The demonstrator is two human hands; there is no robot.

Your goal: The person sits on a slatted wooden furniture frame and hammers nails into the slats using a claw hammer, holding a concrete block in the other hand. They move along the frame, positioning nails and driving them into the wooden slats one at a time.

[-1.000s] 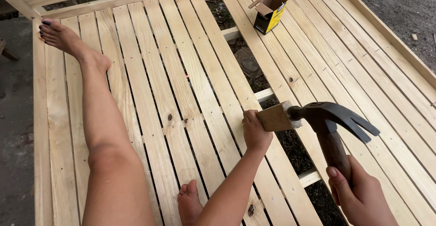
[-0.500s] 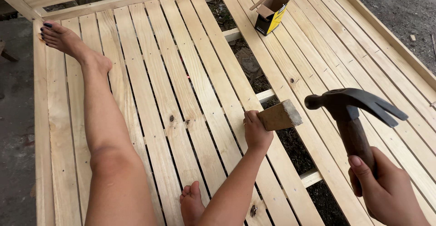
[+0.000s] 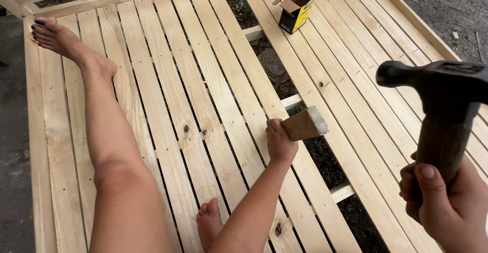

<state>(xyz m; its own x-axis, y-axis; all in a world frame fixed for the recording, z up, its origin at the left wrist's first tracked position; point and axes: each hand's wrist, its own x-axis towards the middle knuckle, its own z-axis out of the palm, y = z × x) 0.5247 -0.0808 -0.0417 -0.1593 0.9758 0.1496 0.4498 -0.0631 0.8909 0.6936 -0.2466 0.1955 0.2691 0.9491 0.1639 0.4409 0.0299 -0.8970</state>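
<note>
Pale wooden slats point(image 3: 203, 105) carry the left hand point(image 3: 280, 143), gripping a small tan wooden block point(image 3: 304, 124) over the gap. Well right, the right hand point(image 3: 447, 207) clenches a dark wooden-handled claw hammer point(image 3: 447, 110), raised higher and nearer than before.

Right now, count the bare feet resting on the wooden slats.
2. One foot lies far up the slats at the top left, at the end of the outstretched leg. The other foot is tucked near the bottom edge, partly hidden behind the left hand's forearm.
</note>
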